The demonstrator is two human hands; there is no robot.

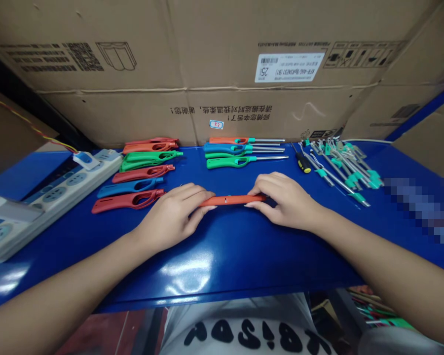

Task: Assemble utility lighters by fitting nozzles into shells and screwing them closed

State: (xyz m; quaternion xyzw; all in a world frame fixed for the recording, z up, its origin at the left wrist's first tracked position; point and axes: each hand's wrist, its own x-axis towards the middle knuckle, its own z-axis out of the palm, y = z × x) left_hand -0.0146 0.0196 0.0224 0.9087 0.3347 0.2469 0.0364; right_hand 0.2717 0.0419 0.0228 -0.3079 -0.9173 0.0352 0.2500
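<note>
An orange lighter casing (pixel 231 200) is held level above the blue table, its narrow edge toward me. My left hand (pixel 179 209) pinches one end, and my right hand (pixel 281 199) pinches the other between thumb and fingers. To the left lie several handle casings without rods, among them a red casing (pixel 128 201), a blue casing (pixel 131 187) and a green casing (pixel 150 160). Behind my hands, several lighters with metal rods lie side by side, including a green lighter (pixel 227 162). Right of them is a pile of metal rods with teal parts (pixel 340 162).
A black and yellow screwdriver (pixel 303 160) lies beside the rod pile. On the left, a white power strip (pixel 64 192) runs along the blue table (pixel 222 266) with plugs in it. A large cardboard sheet (pixel 133 74) stands along the back edge.
</note>
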